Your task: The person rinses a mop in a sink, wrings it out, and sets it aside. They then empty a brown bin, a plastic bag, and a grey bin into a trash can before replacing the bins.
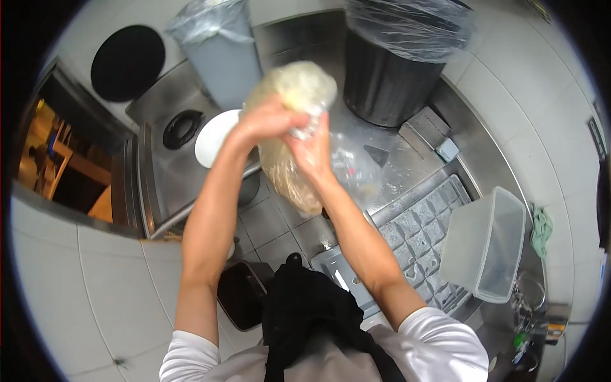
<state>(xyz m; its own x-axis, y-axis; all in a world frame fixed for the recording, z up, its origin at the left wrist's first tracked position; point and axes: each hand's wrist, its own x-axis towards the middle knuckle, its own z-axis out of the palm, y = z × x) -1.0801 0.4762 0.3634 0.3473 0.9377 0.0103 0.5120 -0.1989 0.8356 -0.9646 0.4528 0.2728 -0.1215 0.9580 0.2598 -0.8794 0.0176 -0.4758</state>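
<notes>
A brushed stainless-steel counter (407,172) carries two plastic-lined waste bins at its far edge: a round black bin (388,76) and a smaller grey rectangular bin (219,54). A clear rectangular plastic tub (487,245) lies tilted on the ribbed drainer at the counter's right end. One white round plate (213,137) sits at the counter's left edge. Above the counter's near edge, both hands hold up one crinkled clear plastic bag of pale, lumpy food (296,137). The left hand (267,121) and right hand (312,149) are clenched around its twisted middle.
</notes>
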